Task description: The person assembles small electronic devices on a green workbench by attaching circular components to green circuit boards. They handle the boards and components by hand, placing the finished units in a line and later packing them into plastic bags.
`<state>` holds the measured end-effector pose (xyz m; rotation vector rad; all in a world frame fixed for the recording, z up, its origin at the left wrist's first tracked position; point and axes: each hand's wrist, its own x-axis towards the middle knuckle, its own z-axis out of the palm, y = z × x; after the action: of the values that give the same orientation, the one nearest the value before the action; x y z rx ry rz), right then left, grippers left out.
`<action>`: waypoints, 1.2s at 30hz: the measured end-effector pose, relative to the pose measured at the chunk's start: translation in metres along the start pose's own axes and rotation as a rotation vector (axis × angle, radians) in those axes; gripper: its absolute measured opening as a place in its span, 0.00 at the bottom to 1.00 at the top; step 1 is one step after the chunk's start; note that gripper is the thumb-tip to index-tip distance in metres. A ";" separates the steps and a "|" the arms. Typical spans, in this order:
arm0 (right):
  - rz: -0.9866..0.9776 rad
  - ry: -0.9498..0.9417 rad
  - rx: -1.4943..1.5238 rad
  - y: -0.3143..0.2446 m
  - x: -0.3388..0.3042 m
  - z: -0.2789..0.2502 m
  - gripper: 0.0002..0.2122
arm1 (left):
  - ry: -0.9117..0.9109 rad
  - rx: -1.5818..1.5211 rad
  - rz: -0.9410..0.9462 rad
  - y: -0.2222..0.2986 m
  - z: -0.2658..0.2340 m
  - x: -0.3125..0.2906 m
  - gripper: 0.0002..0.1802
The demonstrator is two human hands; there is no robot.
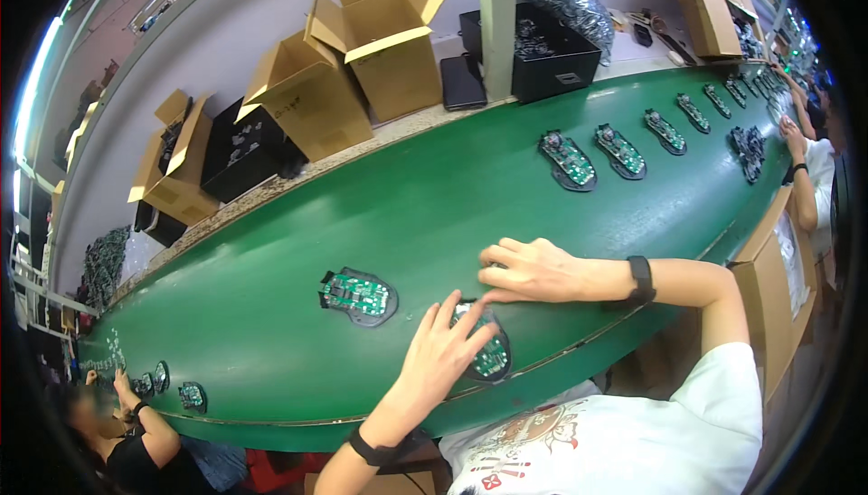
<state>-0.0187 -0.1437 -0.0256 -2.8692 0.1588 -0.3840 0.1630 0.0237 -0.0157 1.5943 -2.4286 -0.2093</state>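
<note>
On the green work surface directly before me lies a green circuit board in a black plastic shell (491, 358). My left hand (434, 350) rests over its upper left part, fingers spread and stretched across the board; I see no wrap around the shell. My right hand (538, 271) hovers at the far end of the same unit, its fingers curled in and thumb bent toward them. Whatever those fingertips hold is hidden or too small to name. Left of my hands sits another circuit board in a black shell (358, 296), touched by neither hand.
More boards in shells (570, 160) line the far right, beside a dark pile of parts (749, 153). Cardboard boxes (393, 66) and black bins (556, 70) stand along the back ledge. Another person (136, 423) works at the left end; other people's arms (800, 169) show at right.
</note>
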 end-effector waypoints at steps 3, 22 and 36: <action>0.065 0.115 -0.066 0.016 -0.002 0.003 0.16 | 0.072 0.025 -0.003 0.003 0.003 0.014 0.26; 0.458 0.013 0.085 0.002 -0.045 -0.053 0.21 | -0.105 -0.124 -0.211 0.026 0.000 -0.011 0.36; 0.635 -0.017 0.176 0.020 -0.050 -0.052 0.14 | -0.071 -0.111 -0.238 0.027 0.006 -0.015 0.40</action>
<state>-0.0822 -0.1678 0.0061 -2.4714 0.9448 -0.2282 0.1437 0.0482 -0.0164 1.8507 -2.2284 -0.4404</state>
